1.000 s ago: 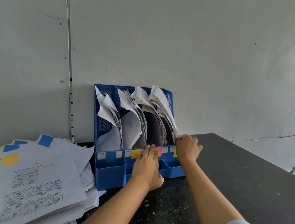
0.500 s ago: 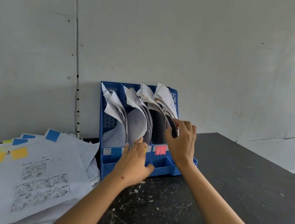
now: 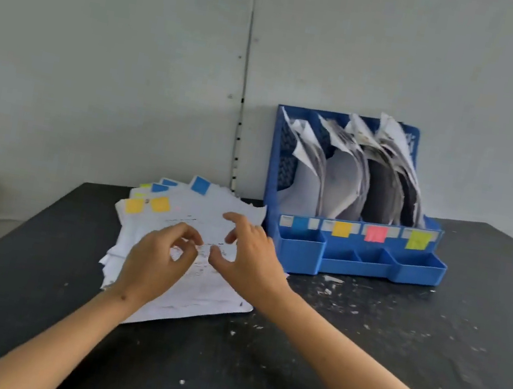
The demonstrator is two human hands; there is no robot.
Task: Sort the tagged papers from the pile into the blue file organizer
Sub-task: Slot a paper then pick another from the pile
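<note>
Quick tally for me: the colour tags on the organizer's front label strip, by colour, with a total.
Blue tag: 1
Orange tag: 1
Pink tag: 1
Yellow-green tag: 1
Total: 4, one under each slot of the blue file organizer.

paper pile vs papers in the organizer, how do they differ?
The pile lies flat on the table; the filed papers stand upright and curl over in the organizer. The pile mixes yellow and blue tags; the filed papers sit in separate colour-labelled slots. Both are white, dog-eared sheets.
</note>
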